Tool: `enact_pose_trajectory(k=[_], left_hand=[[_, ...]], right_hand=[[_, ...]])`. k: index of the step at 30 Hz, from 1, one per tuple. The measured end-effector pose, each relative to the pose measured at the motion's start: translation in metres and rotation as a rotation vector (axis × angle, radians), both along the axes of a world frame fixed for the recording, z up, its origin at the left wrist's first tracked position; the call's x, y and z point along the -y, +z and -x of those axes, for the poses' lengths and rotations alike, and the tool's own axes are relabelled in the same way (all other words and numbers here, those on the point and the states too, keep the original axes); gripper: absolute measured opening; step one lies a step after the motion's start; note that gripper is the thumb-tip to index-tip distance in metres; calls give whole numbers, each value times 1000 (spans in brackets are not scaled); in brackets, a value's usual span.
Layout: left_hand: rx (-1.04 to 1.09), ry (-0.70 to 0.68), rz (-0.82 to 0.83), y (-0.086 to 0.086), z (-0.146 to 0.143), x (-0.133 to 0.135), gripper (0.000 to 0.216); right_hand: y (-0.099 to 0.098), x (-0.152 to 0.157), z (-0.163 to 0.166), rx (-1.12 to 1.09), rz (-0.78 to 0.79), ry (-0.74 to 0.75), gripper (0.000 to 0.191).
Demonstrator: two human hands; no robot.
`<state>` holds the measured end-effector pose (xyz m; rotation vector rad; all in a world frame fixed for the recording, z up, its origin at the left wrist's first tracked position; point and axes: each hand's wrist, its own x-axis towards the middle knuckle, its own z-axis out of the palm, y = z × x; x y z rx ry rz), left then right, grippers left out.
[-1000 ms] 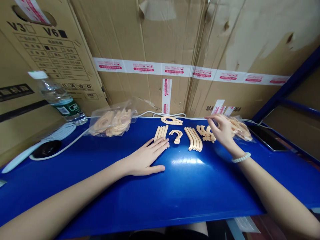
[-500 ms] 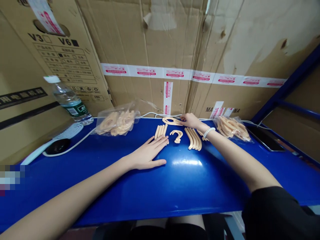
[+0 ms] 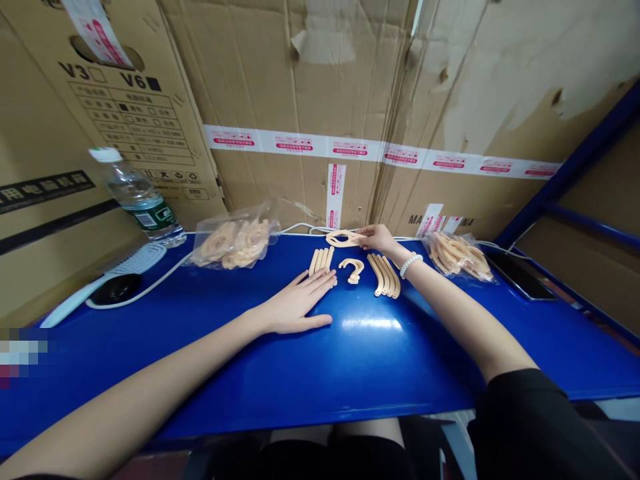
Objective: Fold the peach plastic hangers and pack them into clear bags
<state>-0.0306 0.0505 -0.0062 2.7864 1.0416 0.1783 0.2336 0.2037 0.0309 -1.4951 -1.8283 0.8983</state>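
Observation:
My left hand (image 3: 295,308) lies flat with its fingers spread, its fingertips over the near ends of several short wooden strips (image 3: 321,259). At the back of the blue table (image 3: 280,373), my right hand (image 3: 376,239) pinches the right end of a flat wooden piece with an oval hole (image 3: 345,245). Small curved wooden hooks (image 3: 357,268) rest between the hands. Right of them, several curved wooden strips (image 3: 385,277) lie side by side. Another wooden piece is mostly hidden behind my right wrist.
Clear bags of wooden parts stand at the left (image 3: 235,243) and right (image 3: 457,255). Farther left are a water bottle (image 3: 150,207), a hairbrush (image 3: 135,261) and a black mouse (image 3: 117,289). A phone (image 3: 520,277) lies far right. Cardboard (image 3: 280,87) walls the back, with a white cable along it.
The right end of the oval-holed piece has shifted away from me, with my right hand on it. My left hand stays in place. The camera view has shifted slightly.

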Motion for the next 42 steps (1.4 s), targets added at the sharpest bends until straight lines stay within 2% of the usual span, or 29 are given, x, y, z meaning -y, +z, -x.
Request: enact_pose_trajectory(k=[5,8,10,12,14,16,18,21,24,27,32,36,39,42], left_hand=[[3,2,0,0,-1,1,84],[26,-7,-14,-1,0,1,82],[53,-9,-32,-1,1,1,81],[140,10,-89,0,-1,2,78],[320,53,-175,4,-4,5,71],[545,107,-214,9,-10,10,60],[735,175,-138,14,-19,19,51],[872,291,151,20,-34,33,48],[893,335,428,22,-46,42,46],[921,360,575,18,-51,45,35],[1100,380,574,11,-53,41,27],[1239,428,571,10,-53,40,27],[1335,438,525,10,-51,40,26],[1377,438,445,10,-46,39,23]], right_hand=[[15,20,-8,-307,70,-80,19],[34,46,-22,-478,57,-87,10],[44,67,-32,-561,51,-74,12],[50,89,-39,-609,59,-58,12],[51,110,-43,-627,82,-40,14],[47,128,-43,-630,113,-22,20],[42,143,-39,-620,142,12,28],[36,158,-29,-554,149,102,35],[32,167,-18,-473,101,164,36],[27,173,-15,-458,100,214,34],[23,175,-30,-426,216,251,33],[23,171,-45,-373,233,221,34],[22,166,-48,-297,179,186,34],[18,164,-45,-228,53,152,33]])
